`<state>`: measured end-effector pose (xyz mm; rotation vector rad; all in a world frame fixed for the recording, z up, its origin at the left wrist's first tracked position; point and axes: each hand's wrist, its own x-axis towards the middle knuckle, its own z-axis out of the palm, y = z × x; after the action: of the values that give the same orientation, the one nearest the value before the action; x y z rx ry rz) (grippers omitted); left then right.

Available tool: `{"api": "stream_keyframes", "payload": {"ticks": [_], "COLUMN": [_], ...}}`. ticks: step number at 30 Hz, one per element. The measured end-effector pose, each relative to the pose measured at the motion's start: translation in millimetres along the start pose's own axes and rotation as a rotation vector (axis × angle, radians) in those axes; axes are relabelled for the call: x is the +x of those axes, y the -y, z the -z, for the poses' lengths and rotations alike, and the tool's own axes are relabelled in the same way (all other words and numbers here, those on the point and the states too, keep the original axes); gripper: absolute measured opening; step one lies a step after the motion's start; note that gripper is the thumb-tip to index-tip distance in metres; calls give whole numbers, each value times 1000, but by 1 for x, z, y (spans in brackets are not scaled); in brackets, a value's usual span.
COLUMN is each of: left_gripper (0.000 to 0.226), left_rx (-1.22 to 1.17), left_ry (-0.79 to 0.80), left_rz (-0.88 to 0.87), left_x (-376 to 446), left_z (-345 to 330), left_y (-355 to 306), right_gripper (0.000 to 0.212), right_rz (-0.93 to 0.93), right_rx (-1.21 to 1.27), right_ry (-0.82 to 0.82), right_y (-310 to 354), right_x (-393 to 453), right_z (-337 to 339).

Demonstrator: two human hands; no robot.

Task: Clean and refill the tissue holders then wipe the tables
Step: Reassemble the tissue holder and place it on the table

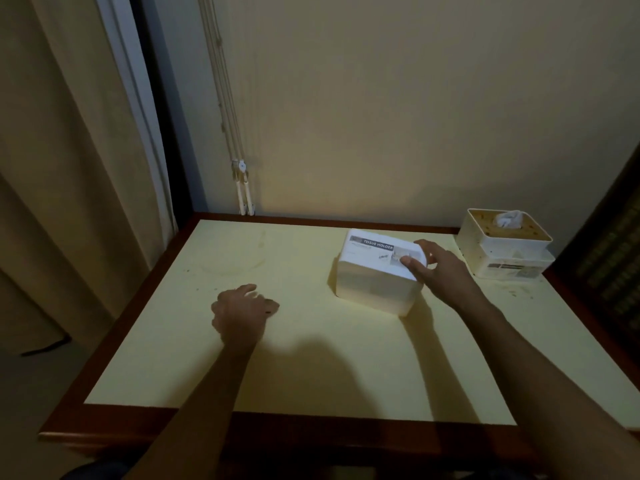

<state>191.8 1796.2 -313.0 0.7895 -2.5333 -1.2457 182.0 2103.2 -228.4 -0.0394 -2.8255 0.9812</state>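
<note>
A white box labelled "TISSUE HOLDER" (374,275) stands on the pale yellow table (311,358), right of centre. My right hand (436,268) grips its near right top corner, thumb on the lid and fingers round the far edge. My left hand (242,313) hovers palm down over the table's middle left, fingers curled loosely, holding nothing. A second white tissue holder (505,247) with a brown speckled lid and a tissue sticking out sits at the back right corner, dirty with specks.
The table has a dark wood rim (242,424) and faint ring stains and specks at the back left and right. A wall runs behind it, with curtains (69,168) and hanging blind cords (242,181) to the left. A dark cabinet stands at the right edge.
</note>
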Motion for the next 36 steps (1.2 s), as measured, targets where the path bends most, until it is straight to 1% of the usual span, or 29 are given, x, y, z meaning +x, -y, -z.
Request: {"api": "stream_keyframes", "payload": {"ticks": [4, 6, 8, 10, 12, 13, 15, 17, 20, 22, 23, 25, 27, 29, 32, 36], "left_gripper": [36, 37, 38, 46, 57, 60, 61, 54, 37, 30, 28, 30, 36, 38, 34, 37], "left_rx": [-101, -78, 19, 137, 131, 117, 79, 14, -59, -102, -129, -217, -328, -415, -486, -535], "left_ry": [48, 10, -42, -47, -12, -8, -41, -66, -33, 2, 20, 70, 121, 146, 119, 27], "left_rz": [-114, -131, -68, 74, 174, 180, 141, 77, -48, -69, -78, -98, -120, -168, -240, -322], "left_x": [3, 3, 2, 2, 1, -1, -4, -6, -4, -1, -3, -8, -18, -27, -37, -48], "left_z": [4, 5, 6, 5, 1, 0, -7, -12, -20, -24, -25, -28, -32, -39, -52, -68], "left_y": [15, 18, 20, 20, 19, 18, 17, 17, 16, 14, 11, 3, -10, -27, -56, -86], "right_gripper": [37, 37, 37, 39, 42, 42, 37, 31, 39, 44, 44, 39, 36, 34, 33, 45], "right_rz": [-8, -17, -20, -43, -62, -60, -48, -46, -60, -61, -62, -56, -37, -27, -24, -40], "right_rx": [-13, -12, -11, 39, 101, 119, 132, 135, 141, 156, 163, 169, 164, 168, 173, 160], "right_ry": [16, 24, 27, 16, 2, -1, -4, -9, -12, -19, -24, -36, -43, -46, -41, -40], "right_y": [-6, -10, -16, -19, -20, -20, -21, -24, -27, -30, -31, -32, -33, -34, -40, -41], "right_x": [13, 20, 25, 27, 26, 26, 27, 29, 31, 32, 32, 33, 33, 33, 36, 36], "right_z": [0, 0, -2, -3, -4, -4, -4, -5, -7, -9, -10, -11, -12, -14, -17, -20]}}
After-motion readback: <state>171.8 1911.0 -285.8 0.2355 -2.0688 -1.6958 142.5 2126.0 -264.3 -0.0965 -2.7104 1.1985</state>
